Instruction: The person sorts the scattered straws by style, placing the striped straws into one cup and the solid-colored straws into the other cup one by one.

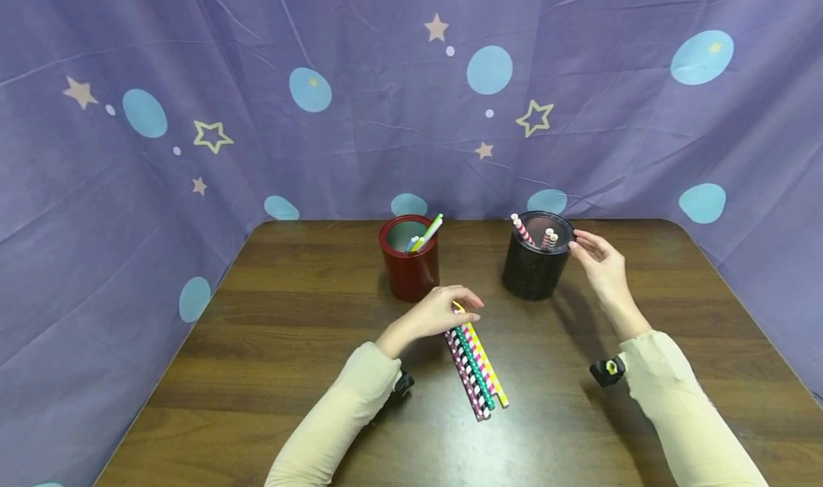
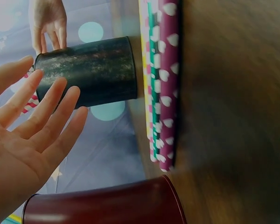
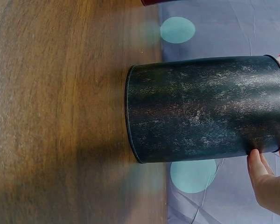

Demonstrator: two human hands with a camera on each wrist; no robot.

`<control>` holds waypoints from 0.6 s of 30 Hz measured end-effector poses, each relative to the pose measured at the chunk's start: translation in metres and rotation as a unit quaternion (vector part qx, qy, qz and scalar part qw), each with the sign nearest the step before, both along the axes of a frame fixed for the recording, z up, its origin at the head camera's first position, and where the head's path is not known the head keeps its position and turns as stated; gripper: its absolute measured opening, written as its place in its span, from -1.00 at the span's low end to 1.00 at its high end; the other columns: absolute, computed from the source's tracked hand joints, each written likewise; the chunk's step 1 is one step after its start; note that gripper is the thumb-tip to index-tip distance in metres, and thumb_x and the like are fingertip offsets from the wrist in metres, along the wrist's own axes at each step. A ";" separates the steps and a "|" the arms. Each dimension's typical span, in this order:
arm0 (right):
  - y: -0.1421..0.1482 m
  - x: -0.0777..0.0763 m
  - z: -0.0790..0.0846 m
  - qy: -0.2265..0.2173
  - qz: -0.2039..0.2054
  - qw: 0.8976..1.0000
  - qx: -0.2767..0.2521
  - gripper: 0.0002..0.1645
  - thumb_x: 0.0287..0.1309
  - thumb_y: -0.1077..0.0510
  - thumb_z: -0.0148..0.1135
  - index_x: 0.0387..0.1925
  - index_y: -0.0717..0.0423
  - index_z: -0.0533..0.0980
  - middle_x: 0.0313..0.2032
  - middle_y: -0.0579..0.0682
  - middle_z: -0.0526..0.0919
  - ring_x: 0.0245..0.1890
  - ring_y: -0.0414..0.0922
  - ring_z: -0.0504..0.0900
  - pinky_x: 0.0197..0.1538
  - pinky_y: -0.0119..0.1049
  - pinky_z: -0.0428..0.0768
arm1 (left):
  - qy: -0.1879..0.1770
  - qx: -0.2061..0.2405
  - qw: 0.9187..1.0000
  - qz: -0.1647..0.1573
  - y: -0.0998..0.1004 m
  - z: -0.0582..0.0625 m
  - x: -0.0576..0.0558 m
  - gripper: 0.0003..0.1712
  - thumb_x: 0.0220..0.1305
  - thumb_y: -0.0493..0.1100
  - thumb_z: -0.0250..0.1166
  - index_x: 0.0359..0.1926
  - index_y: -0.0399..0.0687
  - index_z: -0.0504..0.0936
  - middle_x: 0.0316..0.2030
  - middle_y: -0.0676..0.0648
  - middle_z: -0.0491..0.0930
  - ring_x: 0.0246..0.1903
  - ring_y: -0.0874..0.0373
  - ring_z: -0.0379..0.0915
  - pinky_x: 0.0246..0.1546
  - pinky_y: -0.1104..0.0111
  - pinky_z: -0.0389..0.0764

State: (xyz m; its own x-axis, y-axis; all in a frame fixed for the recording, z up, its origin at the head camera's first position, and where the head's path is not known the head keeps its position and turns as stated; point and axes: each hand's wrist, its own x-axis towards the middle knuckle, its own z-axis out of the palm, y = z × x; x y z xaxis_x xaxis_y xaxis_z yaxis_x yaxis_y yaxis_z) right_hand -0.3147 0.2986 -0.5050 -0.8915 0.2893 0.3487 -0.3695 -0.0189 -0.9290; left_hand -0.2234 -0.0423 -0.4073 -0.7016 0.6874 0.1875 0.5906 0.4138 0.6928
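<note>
My left hand (image 1: 444, 308), fingers extended and holding nothing, hovers over the far end of a row of patterned paper straws (image 1: 474, 373). The straws lie side by side on the table: purple with white hearts, black-and-white striped, green dotted, pink-and-white and yellow. Fingertips of my right hand (image 1: 601, 262) touch the right side of the black cup (image 1: 535, 269) near its rim. That cup stands upright, with several red-striped and dark-striped straws (image 1: 524, 231) leaning inside. In the right wrist view, the right thumb (image 3: 256, 163) meets the black cup's wall just below the rim.
A dark red cup (image 1: 411, 273) stands left of the black one, holding several green, yellow and blue straws (image 1: 429, 233). Both cups are near the back of the wooden table (image 1: 270, 344). A purple curtain (image 1: 386, 144) hangs behind and along the sides.
</note>
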 end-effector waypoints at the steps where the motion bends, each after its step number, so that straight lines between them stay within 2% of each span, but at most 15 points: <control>1: 0.000 0.000 0.000 0.000 -0.001 1.000 0.001 -0.53 -0.07 0.17 0.31 -0.04 0.18 0.49 -0.17 0.02 0.60 -0.16 -0.18 0.56 -0.18 -0.51 0.53 | 0.003 -0.004 1.000 0.000 -0.002 -0.001 0.000 -0.76 0.04 -0.22 0.29 -0.22 -0.19 0.58 -0.29 -0.06 0.60 -0.25 0.09 0.49 -0.18 0.25 0.52; 5: 0.000 0.000 0.000 0.000 -0.004 1.000 0.004 -0.53 -0.07 0.17 0.31 -0.05 0.18 0.49 -0.17 0.02 0.60 -0.18 -0.19 0.57 -0.19 -0.51 0.54 | 0.017 -0.021 1.000 -0.006 -0.009 -0.003 0.002 -0.77 0.03 -0.23 0.30 -0.23 -0.17 0.60 -0.30 -0.06 0.61 -0.24 0.08 0.47 -0.16 0.31 0.48; 9: 0.000 0.000 -0.001 0.001 -0.003 1.000 0.005 -0.53 -0.07 0.17 0.31 -0.05 0.18 0.49 -0.17 0.02 0.60 -0.18 -0.19 0.57 -0.19 -0.51 0.54 | 0.043 -0.036 0.998 -0.015 -0.014 -0.006 0.004 -0.76 0.00 -0.25 0.31 -0.23 -0.17 0.61 -0.30 -0.04 0.62 -0.21 0.16 0.48 0.09 0.38 0.32; 12: 0.000 0.000 0.000 0.000 -0.004 1.000 0.004 -0.53 -0.07 0.17 0.31 -0.05 0.18 0.49 -0.17 0.03 0.60 -0.16 -0.18 0.56 -0.18 -0.51 0.54 | 0.055 -0.039 0.998 -0.022 -0.018 -0.007 0.005 -0.76 -0.01 -0.24 0.32 -0.24 -0.20 0.61 -0.30 -0.05 0.61 -0.22 0.16 0.48 0.06 0.34 0.36; 16: 0.000 0.000 0.000 -0.004 -0.007 1.000 0.009 -0.53 -0.07 0.16 0.32 -0.04 0.16 0.49 -0.15 0.02 0.59 -0.14 -0.18 0.55 -0.17 -0.51 0.53 | 0.069 -0.056 0.996 -0.025 -0.023 -0.009 0.008 -0.76 0.00 -0.21 0.32 -0.24 -0.19 0.61 -0.29 -0.05 0.60 -0.24 0.16 0.46 -0.17 0.39 0.48; 18: 0.000 0.000 0.001 -0.005 -0.007 1.000 0.010 -0.53 -0.07 0.15 0.32 -0.04 0.16 0.49 -0.15 0.02 0.59 -0.13 -0.18 0.55 -0.16 -0.51 0.53 | 0.077 -0.069 0.994 -0.026 -0.025 -0.009 0.009 -0.76 0.01 -0.19 0.31 -0.24 -0.16 0.61 -0.27 -0.03 0.59 -0.21 0.18 0.45 -0.16 0.44 0.46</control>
